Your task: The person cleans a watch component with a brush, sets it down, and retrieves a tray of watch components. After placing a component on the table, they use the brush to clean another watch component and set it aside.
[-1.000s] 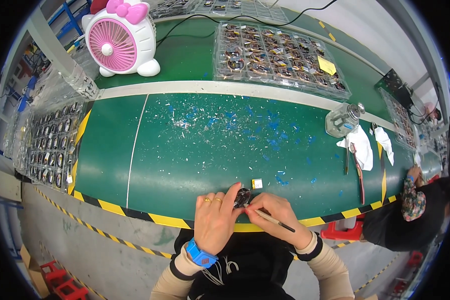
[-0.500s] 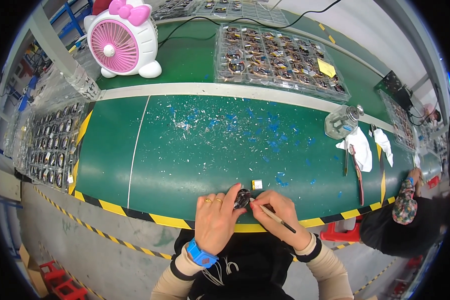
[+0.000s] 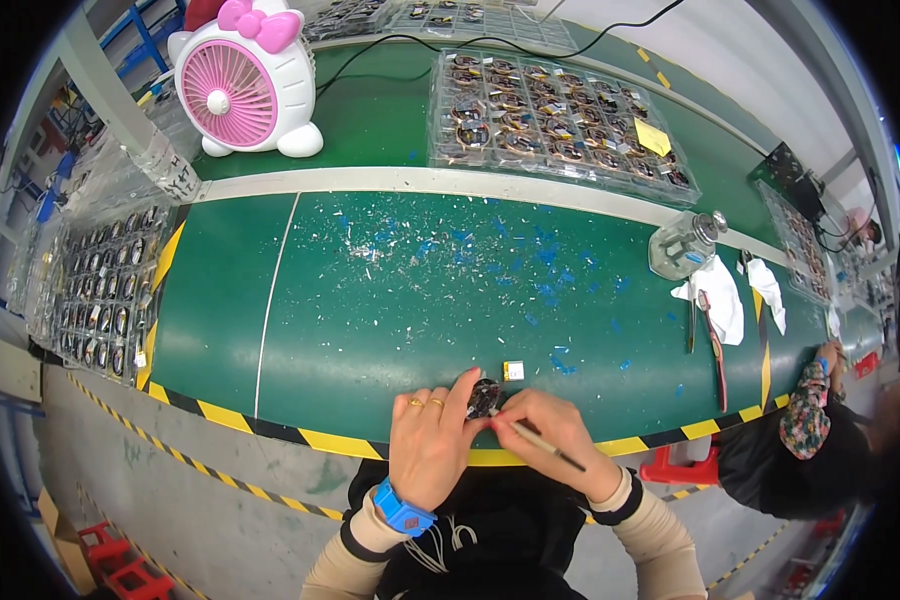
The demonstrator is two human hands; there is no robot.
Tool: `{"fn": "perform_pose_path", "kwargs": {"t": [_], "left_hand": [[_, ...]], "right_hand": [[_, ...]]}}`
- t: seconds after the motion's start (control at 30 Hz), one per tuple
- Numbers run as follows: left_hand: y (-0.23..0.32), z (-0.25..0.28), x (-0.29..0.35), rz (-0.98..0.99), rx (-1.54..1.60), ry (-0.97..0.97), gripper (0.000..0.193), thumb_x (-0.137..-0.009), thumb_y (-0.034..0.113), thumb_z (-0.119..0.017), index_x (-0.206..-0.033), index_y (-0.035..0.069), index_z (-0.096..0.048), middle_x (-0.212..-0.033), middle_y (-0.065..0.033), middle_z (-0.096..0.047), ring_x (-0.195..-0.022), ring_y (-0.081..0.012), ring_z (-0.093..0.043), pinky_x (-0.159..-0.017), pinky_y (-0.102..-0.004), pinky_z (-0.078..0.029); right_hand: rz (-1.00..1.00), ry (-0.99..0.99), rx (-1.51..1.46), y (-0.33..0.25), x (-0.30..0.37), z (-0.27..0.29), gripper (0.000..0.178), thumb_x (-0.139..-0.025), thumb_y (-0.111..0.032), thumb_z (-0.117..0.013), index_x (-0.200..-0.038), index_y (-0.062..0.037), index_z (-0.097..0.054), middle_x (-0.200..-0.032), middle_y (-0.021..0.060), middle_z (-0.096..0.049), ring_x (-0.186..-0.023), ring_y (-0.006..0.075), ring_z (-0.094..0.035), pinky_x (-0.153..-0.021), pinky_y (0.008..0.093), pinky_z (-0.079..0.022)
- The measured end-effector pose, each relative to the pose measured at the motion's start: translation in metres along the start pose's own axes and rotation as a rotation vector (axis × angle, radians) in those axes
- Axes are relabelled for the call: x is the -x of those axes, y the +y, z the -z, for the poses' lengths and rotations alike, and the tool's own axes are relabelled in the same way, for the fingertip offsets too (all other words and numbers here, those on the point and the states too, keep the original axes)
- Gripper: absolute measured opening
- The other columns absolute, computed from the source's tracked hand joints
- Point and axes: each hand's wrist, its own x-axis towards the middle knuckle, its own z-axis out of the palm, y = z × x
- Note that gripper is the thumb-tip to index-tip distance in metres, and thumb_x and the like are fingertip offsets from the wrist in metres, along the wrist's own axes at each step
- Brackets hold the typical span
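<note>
Near the front edge of the table, my left hand (image 3: pixel 430 440) grips a small round dark electronic part (image 3: pixel 483 398) between thumb and fingers. A blue watch (image 3: pixel 404 510) is on that wrist. My right hand (image 3: pixel 553 437) is closed around a thin pen-like tool (image 3: pixel 547 443) with a beige shaft and a dark rear end. Its front end points at the lower right side of the round part; the exact tip is too small to make out. Just beyond the round part lies a small white block with a yellow edge (image 3: pixel 513 371).
White and blue scraps (image 3: pixel 450 250) litter the green table. At right are a glass jar (image 3: pixel 682 245), white cloths (image 3: pixel 722 300) and a red-handled brush (image 3: pixel 715 345). Behind stand a clear tray of round parts (image 3: pixel 560 115) and a pink-white fan (image 3: pixel 240 90). A co-worker's sleeve (image 3: pixel 805 420) shows far right.
My right hand has shifted slightly left and down, taking the tool's front end lower along the round part. My left hand has stayed almost still. The co-worker's arm has moved a little.
</note>
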Motion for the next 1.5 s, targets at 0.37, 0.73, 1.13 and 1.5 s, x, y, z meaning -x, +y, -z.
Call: {"fn": "perform_pose_path", "kwargs": {"t": [0.37,0.73,1.13,1.5], "left_hand": [[0.005,0.003,0.000,-0.003,-0.007,0.006,0.057,-0.073,0.017,-0.074,-0.125,0.004,-0.055,-0.079,-0.0063,-0.055,-0.076,-0.0239,-0.053,-0.070,-0.0362,-0.038],[0.010,0.009,0.000,0.001,0.026,0.004,0.058,-0.073,0.014,-0.075,-0.125,0.004,-0.052,-0.082,-0.0081,-0.058,-0.076,-0.0256,-0.053,-0.071,-0.0369,-0.037],[0.010,0.009,-0.007,-0.005,-0.064,-0.051,0.054,-0.074,0.019,-0.076,-0.121,0.002,-0.054,-0.074,-0.0084,-0.058,-0.069,-0.0253,-0.055,-0.065,-0.0366,-0.038],[0.014,0.006,-0.005,-0.014,-0.081,-0.040,0.054,-0.073,0.021,-0.077,-0.119,0.002,-0.056,-0.072,-0.0080,-0.059,-0.065,-0.0246,-0.056,-0.064,-0.0363,-0.038]], "right_hand": [[-0.066,0.081,-0.013,-0.004,0.003,-0.001,0.011,-0.083,-0.002,-0.067,-0.088,-0.0010,-0.057,-0.078,0.0108,-0.059,-0.065,0.0249,-0.058,-0.059,0.0324,-0.045],[-0.097,0.074,-0.080,-0.014,0.003,0.004,0.008,-0.086,-0.003,-0.064,-0.090,-0.0008,-0.058,-0.079,0.0105,-0.059,-0.069,0.0245,-0.057,-0.061,0.0329,-0.044],[-0.186,0.106,-0.173,-0.008,0.008,0.003,0.008,-0.087,-0.005,-0.063,-0.093,-0.0002,-0.060,-0.081,0.0094,-0.061,-0.071,0.0191,-0.057,-0.063,0.0298,-0.044],[-0.265,0.152,-0.228,-0.007,0.011,0.003,0.008,-0.088,-0.006,-0.063,-0.092,0.0001,-0.060,-0.080,0.0081,-0.061,-0.071,0.0167,-0.057,-0.064,0.0279,-0.045]]}}
